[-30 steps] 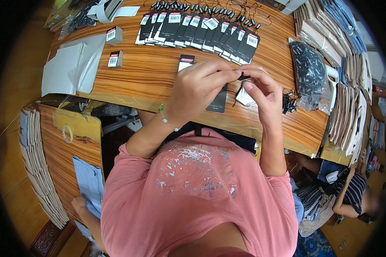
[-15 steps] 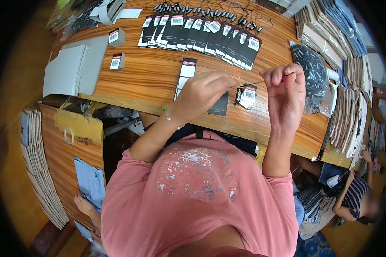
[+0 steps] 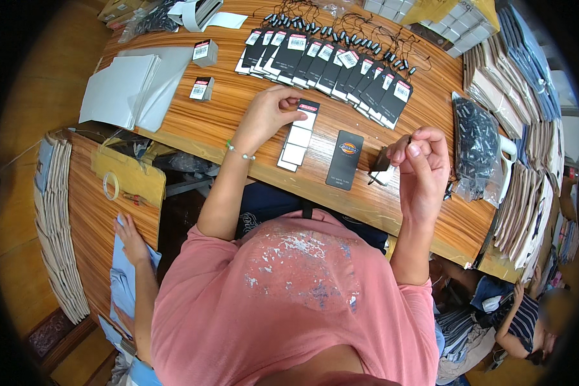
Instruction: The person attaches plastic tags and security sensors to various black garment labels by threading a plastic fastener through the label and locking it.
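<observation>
Head view: my left hand (image 3: pixel 268 116) pinches a light, stiff hang tag (image 3: pixel 300 136) by its top edge (thin card, bends easily), while my right hand (image 3: pixel 421 170) fingers nip a small black tag (image 3: pixel 382 160).

Counted roughly fifteen black tags (image 3: pixel 328 64) fanned along the top, two small boxes (image 3: pixel 203 69), one tape roll (image 3: pixel 111 186), two hands (image 3: pixel 270 116).

The person is wearing a salmon-pink short-sleeved cotton T-shirt (image 3: pixel 289 309) with a cracked, whitish worn print flaking across the chest. Both forearms are showing bare below the sleeves. A thin pale green beaded bracelet (image 3: pixel 239 151) is sitting around the wrist of the left hand (image 3: pixel 268 116); the right hand (image 3: pixel 423 168) is wearing nothing.
</observation>
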`<state>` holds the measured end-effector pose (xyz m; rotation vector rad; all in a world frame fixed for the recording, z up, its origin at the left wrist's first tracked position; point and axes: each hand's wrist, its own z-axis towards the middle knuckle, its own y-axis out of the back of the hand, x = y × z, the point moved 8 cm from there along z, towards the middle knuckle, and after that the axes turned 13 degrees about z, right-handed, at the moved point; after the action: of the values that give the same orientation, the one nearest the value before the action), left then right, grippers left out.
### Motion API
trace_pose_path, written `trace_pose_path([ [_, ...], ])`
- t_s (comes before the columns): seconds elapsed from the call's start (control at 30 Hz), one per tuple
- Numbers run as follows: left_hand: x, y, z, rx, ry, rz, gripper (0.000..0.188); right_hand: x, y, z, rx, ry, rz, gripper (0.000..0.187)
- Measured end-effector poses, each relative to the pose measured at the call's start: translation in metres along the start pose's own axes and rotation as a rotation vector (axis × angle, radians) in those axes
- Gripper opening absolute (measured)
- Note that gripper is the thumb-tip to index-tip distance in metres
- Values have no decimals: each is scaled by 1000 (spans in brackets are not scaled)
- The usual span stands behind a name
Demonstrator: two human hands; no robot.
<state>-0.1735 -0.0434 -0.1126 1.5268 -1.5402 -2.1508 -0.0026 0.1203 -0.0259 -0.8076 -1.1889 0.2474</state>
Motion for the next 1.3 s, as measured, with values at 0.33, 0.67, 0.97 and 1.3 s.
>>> trace_pose_path([
  [0.33, -10, 9, -13, -28, 87, -303, 25, -12, -3, -2, -39, -72, -64, 12],
  [0.67, -99, 33, -43, -98, -79, -389, 23, -19, -34, -4, 98, 79, -663, 6],
  [0.97, -138, 31, -53, -216, -299, -238, 15, 2, -31, -8, 21, 218, -738, 8],
  [1.3, -151, 33, -55, -264, -340, -247, 17, 2, -23, -9, -31, 99, -524, 18],
])
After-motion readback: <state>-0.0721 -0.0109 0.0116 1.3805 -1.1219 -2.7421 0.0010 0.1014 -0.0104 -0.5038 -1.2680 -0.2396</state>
